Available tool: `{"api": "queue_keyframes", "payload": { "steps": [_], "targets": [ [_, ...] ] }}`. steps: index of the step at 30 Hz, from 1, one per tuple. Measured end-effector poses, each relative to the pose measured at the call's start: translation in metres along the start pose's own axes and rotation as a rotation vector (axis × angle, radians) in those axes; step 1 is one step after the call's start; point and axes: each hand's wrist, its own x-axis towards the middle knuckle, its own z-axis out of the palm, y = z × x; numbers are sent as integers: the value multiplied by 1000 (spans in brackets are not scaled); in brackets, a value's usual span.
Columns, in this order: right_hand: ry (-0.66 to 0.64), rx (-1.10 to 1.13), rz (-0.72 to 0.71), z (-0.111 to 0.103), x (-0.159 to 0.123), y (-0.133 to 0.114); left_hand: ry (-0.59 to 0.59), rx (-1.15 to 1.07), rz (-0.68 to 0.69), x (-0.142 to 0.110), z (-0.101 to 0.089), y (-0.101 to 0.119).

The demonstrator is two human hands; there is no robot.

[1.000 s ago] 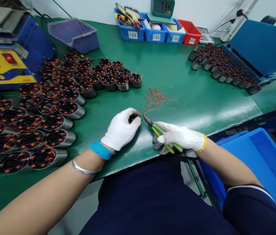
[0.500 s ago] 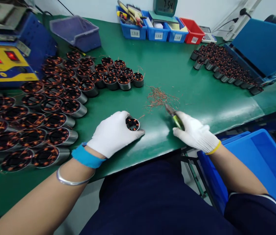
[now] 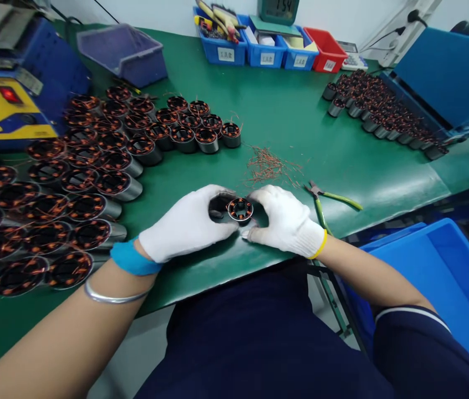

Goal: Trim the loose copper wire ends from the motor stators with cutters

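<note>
A small motor stator (image 3: pixel 240 210), a metal ring with copper windings inside, stands upright near the table's front edge. My left hand (image 3: pixel 193 223), in a white glove, curls around its left side with fingertips and thumb at the rim, leaving a gap by the palm. From the other side, my gloved right hand (image 3: pixel 282 220) closes thumb and fingers on the same stator. Green-handled cutting pliers (image 3: pixel 317 195) lie with jaws spread just beyond the right hand, partly hidden by the wrist. Copper wire clippings (image 3: pixel 268 166) form a loose pile behind the stator.
Many larger-looking stators (image 3: pixel 93 205) crowd the left side, beside a blue and yellow powered device (image 3: pixel 10 111). Another group of stators (image 3: pixel 380 111) stands at back right by a blue panel (image 3: pixel 446 83). Bins (image 3: pixel 226 54) line the wall; a blue crate (image 3: pixel 434 277) sits below right.
My right hand has put the pliers down on the table and moved left to the stator. The stator has shifted slightly right, away from my left palm.
</note>
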Motion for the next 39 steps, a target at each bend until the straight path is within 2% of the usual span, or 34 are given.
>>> {"api": "queue_keyframes", "payload": {
  "steps": [4, 10, 14, 16, 19, 22, 24, 27, 28, 30, 33, 34, 35, 39],
  "targets": [
    [23, 5, 86, 14, 8, -2, 39, -89, -126, 7, 4, 1],
    [80, 26, -3, 24, 8, 1, 168, -215, -133, 12, 16, -1],
    [87, 46, -44, 27, 8, 1, 175, -283, -128, 10, 17, -1],
    [109, 48, -29, 28, 8, 3, 172, -417, -200, 9, 15, -1],
    [215, 61, 7, 29, 5, 9, 204, -761, -381, 7, 11, 0],
    [334, 81, -15, 29, 3, 13, 269, -1024, -383, 3, 11, 3],
    [390, 90, -63, 29, 1, 12, 220, -935, -311, -1, 15, 7],
    [438, 99, -115, 29, 0, 11, 105, -597, -179, -8, 23, 12],
    [454, 102, -110, 28, -1, 11, 99, -561, -142, -10, 24, 13],
    [497, 114, -88, 26, -2, 13, 209, -668, -88, -11, 22, 10],
    [530, 158, -128, 22, -2, 16, 568, -924, -10, -7, 12, 0],
    [517, 185, -174, 21, -3, 17, 606, -935, 4, -5, 9, -3],
    [495, 215, -227, 21, -3, 17, 561, -899, -2, -3, 7, -5],
    [374, 288, -392, 20, -3, 15, 65, -607, -41, -1, 5, -4]
  ]
}}
